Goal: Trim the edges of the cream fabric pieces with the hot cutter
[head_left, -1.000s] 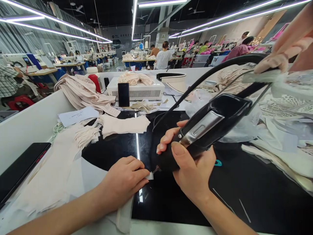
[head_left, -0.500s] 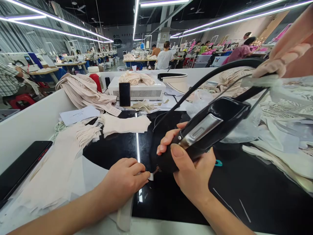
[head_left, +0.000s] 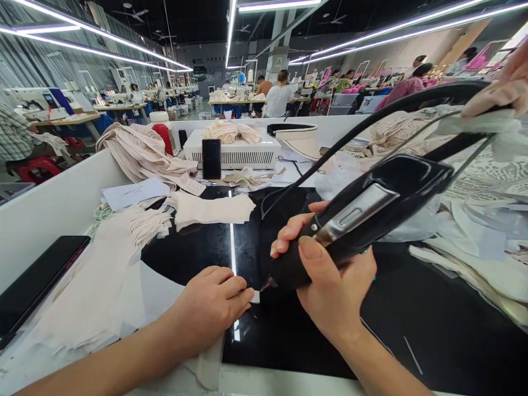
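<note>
My right hand (head_left: 336, 286) is wrapped round a black handheld tool (head_left: 363, 214) with a silver lever, its cable rising to the upper right. The tool's small metal tip (head_left: 269, 284) points down-left, close to a small white piece (head_left: 256, 297). My left hand (head_left: 218, 300) has its fingers together, pressing that piece on the glossy black surface (head_left: 206, 253); most of the piece is hidden beneath the fingertips. Just behind lies a stack of cream fabric pieces (head_left: 214, 209).
Cream fabric strips (head_left: 86, 286) and a black phone (head_left: 39, 280) lie at left. Behind stand a white vented box (head_left: 247, 154) and another phone (head_left: 212, 159). Lace and plastic bags fill the right. At upper right another person's hand (head_left: 495, 96) is by the cable.
The tool's upper end has swung right and slightly up, with my right hand shifting slightly right. The other person's hand and the cable have moved right. My left hand has hardly moved.
</note>
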Demonstrator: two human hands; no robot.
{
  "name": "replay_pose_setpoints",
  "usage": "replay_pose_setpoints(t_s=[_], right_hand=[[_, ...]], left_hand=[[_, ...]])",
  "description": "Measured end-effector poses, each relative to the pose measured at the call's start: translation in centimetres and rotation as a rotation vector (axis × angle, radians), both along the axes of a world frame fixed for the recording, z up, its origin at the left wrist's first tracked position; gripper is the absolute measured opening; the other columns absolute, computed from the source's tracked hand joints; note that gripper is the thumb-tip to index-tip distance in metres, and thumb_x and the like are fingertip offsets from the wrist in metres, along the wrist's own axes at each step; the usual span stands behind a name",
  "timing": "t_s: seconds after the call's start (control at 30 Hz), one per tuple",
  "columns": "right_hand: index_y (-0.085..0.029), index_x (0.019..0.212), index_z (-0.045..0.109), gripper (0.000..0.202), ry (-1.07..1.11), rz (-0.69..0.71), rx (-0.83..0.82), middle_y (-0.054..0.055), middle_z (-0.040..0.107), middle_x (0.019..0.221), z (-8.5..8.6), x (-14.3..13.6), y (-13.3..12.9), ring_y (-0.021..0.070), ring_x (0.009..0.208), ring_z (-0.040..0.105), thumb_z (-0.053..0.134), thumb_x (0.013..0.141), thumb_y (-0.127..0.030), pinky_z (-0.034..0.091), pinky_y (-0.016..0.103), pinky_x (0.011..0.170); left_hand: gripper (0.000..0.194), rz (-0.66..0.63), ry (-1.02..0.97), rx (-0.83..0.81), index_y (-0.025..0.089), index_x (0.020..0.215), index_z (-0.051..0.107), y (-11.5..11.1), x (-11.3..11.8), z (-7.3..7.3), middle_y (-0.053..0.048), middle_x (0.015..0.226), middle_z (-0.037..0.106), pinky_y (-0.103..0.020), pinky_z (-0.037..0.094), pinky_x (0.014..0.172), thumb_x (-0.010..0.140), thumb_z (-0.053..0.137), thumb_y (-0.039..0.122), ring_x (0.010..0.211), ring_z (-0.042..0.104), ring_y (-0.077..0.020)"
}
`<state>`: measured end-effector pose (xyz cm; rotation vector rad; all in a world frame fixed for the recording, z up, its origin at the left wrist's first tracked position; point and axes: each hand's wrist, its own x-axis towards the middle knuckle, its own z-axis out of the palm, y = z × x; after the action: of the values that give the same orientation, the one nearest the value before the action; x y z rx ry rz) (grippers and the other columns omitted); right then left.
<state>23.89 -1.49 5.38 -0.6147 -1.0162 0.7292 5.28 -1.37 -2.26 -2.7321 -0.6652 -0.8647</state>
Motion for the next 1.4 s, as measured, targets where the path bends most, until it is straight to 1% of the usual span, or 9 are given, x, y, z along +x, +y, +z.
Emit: replay_pose_setpoints(t_s=[0.27,0.43,0.57,0.7,0.87,1.0,1.1,1.3,1.4], right_hand=[[-0.028,0.11,0.069,0.039,-0.006,0.019,-0.007,-0.007,0.074,0.082,-0.1,-0.1,-0.1,0.0118,0.06,0.069,0.095,0.084,-0.041,0.062,0.024,0.054],[-0.029,0.112,0.068,0.035,-0.021,0.021,-0.017,-0.007,0.074,0.083,-0.3,-0.1,-0.2,0.0117,0.061,0.07,0.091,0.086,-0.032,0.063,0.024,0.056],[-0.029,0.109,0.068,0.032,-0.04,0.003,-0.025,-0.006,0.073,0.082,-0.2,-0.1,-0.2,0.0126,0.06,0.069,0.09,0.087,-0.037,0.062,0.025,0.054],[-0.029,0.111,0.066,0.038,-0.035,-0.003,-0.023,-0.006,0.072,0.081,0.1,0.1,-0.5,0.0133,0.059,0.068,0.092,0.086,-0.041,0.061,0.026,0.054],[-0.03,0.113,0.066,0.039,-0.054,0.051,-0.006,-0.005,0.072,0.081,0.2,0.2,-1.1,0.0156,0.058,0.068,0.092,0.087,-0.043,0.061,0.029,0.053],[-0.03,0.111,0.068,0.035,-0.051,0.019,0.006,-0.004,0.072,0.08,-0.2,-0.1,-1.1,0.0157,0.058,0.066,0.092,0.087,-0.04,0.06,0.029,0.051],[-0.03,0.112,0.068,0.036,-0.051,-0.007,-0.017,-0.004,0.071,0.08,-0.3,-0.2,-1.0,0.0153,0.059,0.065,0.092,0.088,-0.041,0.061,0.029,0.053],[-0.029,0.112,0.067,0.043,-0.063,-0.015,-0.049,-0.005,0.07,0.081,-0.2,0.3,-1.4,0.0151,0.06,0.066,0.095,0.083,-0.043,0.06,0.028,0.054],[-0.029,0.112,0.068,0.042,-0.081,-0.019,-0.035,-0.004,0.071,0.081,-0.1,0.5,-1.5,0.0163,0.06,0.067,0.095,0.083,-0.043,0.061,0.031,0.055]], left_hand=[[0.021,0.002,0.008,-0.01,0.017,0.114,0.068,-0.2,0.2,0.5,-0.002,0.096,0.073,-0.036,0.057,0.067,0.116,0.048,0.022,0.082,0.069,-0.0209],[0.018,0.0,0.009,-0.013,0.017,0.115,0.069,-0.2,0.3,0.6,-0.003,0.096,0.073,-0.035,0.058,0.068,0.115,0.051,0.022,0.083,0.07,-0.0208],[0.02,0.003,0.005,-0.013,0.017,0.113,0.07,-0.2,0.3,0.7,-0.003,0.096,0.073,-0.035,0.058,0.068,0.116,0.05,0.022,0.083,0.07,-0.0204],[0.024,0.009,0.008,-0.02,0.016,0.113,0.071,-0.3,0.3,0.7,-0.003,0.097,0.073,-0.035,0.058,0.068,0.116,0.048,0.022,0.082,0.068,-0.0198],[0.026,0.013,0.008,-0.031,0.016,0.113,0.072,-0.4,0.3,0.7,-0.004,0.096,0.072,-0.035,0.057,0.069,0.116,0.047,0.022,0.081,0.066,-0.0193],[0.022,0.019,0.019,-0.041,0.017,0.114,0.072,-0.4,0.3,0.6,-0.003,0.096,0.072,-0.035,0.057,0.069,0.115,0.05,0.022,0.082,0.067,-0.0197],[0.02,0.013,0.025,-0.06,0.017,0.114,0.072,-0.3,0.2,0.8,-0.003,0.095,0.072,-0.034,0.057,0.07,0.114,0.053,0.023,0.081,0.067,-0.0195],[0.016,-0.049,0.046,-0.145,0.016,0.114,0.071,-0.6,-0.8,1.7,-0.003,0.101,0.075,-0.034,0.06,0.079,0.114,0.054,0.02,0.089,0.07,-0.0182],[0.015,-0.049,0.026,-0.156,0.016,0.115,0.07,-1.0,-1.7,1.7,-0.003,0.102,0.075,-0.034,0.06,0.082,0.114,0.055,0.015,0.091,0.071,-0.0177]])
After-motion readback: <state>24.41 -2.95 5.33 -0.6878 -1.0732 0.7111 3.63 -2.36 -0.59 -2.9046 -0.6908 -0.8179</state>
